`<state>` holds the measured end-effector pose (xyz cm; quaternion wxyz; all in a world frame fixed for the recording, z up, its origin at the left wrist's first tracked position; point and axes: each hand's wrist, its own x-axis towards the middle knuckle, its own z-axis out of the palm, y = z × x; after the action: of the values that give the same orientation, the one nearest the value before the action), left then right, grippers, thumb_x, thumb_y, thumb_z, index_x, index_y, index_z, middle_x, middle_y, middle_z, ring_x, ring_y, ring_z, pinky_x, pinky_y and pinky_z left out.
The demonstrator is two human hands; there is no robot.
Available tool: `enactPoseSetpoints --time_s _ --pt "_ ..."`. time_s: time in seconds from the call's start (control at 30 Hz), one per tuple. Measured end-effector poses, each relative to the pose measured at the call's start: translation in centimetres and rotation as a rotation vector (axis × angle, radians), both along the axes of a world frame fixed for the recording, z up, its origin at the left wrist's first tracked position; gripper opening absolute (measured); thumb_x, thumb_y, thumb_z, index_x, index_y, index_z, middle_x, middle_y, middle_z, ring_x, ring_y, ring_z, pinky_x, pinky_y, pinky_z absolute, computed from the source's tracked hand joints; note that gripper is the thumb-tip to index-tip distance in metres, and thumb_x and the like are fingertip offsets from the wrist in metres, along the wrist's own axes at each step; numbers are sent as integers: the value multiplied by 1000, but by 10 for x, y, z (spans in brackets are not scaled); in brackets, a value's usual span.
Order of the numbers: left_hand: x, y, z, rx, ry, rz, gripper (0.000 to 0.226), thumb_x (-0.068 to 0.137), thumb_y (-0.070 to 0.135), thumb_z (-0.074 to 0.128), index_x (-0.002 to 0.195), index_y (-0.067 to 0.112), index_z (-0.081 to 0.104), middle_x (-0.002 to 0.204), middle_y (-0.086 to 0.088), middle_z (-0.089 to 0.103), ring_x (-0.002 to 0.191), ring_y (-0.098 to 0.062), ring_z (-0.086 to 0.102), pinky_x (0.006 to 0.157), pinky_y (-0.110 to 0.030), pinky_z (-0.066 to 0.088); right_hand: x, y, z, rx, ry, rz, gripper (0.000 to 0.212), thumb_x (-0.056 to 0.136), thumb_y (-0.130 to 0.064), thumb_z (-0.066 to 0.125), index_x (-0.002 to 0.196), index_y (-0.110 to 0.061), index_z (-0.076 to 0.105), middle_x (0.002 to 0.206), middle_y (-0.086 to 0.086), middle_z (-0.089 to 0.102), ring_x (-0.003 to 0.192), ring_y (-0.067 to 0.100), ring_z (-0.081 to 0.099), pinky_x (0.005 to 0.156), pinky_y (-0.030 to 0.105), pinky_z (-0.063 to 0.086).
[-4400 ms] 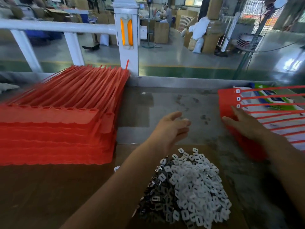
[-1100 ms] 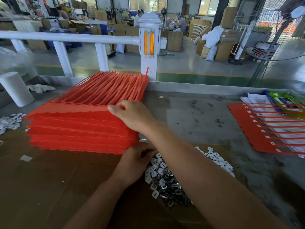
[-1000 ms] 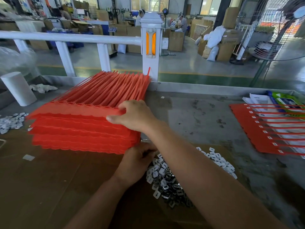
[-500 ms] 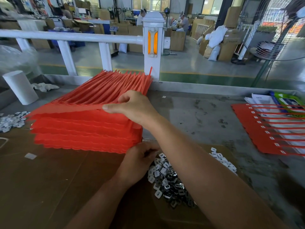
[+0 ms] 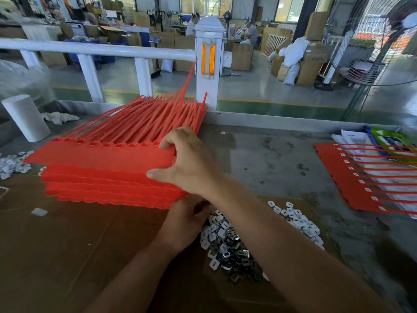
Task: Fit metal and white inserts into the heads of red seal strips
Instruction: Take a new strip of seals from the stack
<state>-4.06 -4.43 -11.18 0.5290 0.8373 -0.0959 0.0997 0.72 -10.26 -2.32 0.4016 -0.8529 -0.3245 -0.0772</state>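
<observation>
A tall stack of red seal strip sheets lies on the left of the bench, tails pointing away from me. My right hand grips the right end of the top sheet, thumb under and fingers over, and that sheet is lifted off the stack. My left hand lies below it at the stack's near right corner, fingers curled at the edge of the heap of white and metal inserts; whether it holds anything is hidden by my right forearm. A fitted red sheet with white inserts lies far right.
A brown cardboard sheet covers the near bench. A white cylinder and crumpled paper stand far left, with a few loose inserts at the left edge. A white railing post rises behind the stack. Packets lie far right.
My right hand has raised the right end of the top sheet higher off the stack, and one tail now sticks up. My left hand has stayed by the inserts.
</observation>
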Motion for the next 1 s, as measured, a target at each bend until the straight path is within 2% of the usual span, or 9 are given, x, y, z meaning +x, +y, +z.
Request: enactPoseSetpoints --time_s 0.07,0.2,0.37,0.47,0.53,0.63,0.8,0.9,1.0 --pt "-2 1 0 -73 -45 56 39 82 -9 58 61 24 61 57 9 64 53 2 56 51 -17 42 -2 0 -9 -65 -36 18 49 69 -24 80 106 -5 54 110 3 41 97 14 45 80 20 35" --pt "-5 4 4 -261 -180 197 48 77 -21 52 54 21 56 48 14 61 44 5 52 45 -8 36 -8 4 -14 88 41 -1 45 71 -32 78 103 -6 60 108 1 46 100 8 45 88 20 37" --pt "-8 5 7 -533 -336 243 10 82 10 58 73 15 61 59 5 61 52 -4 53 48 -20 42 -8 17 -2 344 149 -166 12 81 -15 67 90 -8 66 98 4 61 93 13 55 85 25 42" --pt "-10 9 14 -654 -409 216 9 82 19 55 74 21 57 57 14 58 50 0 51 47 -16 43 -13 17 0 426 -27 -141 22 75 4 65 95 -5 65 102 6 57 93 10 53 85 19 41" --pt "-10 11 19 -736 -421 207 20 90 25 50 71 28 57 59 11 62 49 -4 57 48 -17 46 -14 14 2 519 -89 -136 36 72 11 62 105 -2 62 109 7 52 100 20 56 92 31 46" --pt "-8 17 26 -901 -408 252 26 92 43 46 80 20 50 69 0 68 57 -17 66 52 -23 52 -8 -3 8 588 75 -196 56 73 10 61 125 -8 51 123 4 50 101 17 58 90 34 50" --pt "3 37 33 -1223 -345 526 12 91 18 55 101 16 50 82 7 65 70 -7 66 58 -25 55 0 -56 -3 546 368 -194 78 72 15 61 140 -12 34 94 -19 56 72 -15 58 60 9 50" --pt "4 37 31 -1121 -300 496 19 89 6 54 90 24 50 72 14 65 66 -3 63 56 -22 53 0 -79 -13 430 375 -265 73 72 15 60 134 -21 44 92 -20 54 73 -10 58 64 12 52" --pt "4 38 30 -1046 -309 450 25 89 1 53 83 26 50 64 15 60 60 -1 59 54 -20 52 0 -103 -18 418 356 -335 64 71 17 59 107 -35 58 90 -10 61 72 -3 58 64 16 51"
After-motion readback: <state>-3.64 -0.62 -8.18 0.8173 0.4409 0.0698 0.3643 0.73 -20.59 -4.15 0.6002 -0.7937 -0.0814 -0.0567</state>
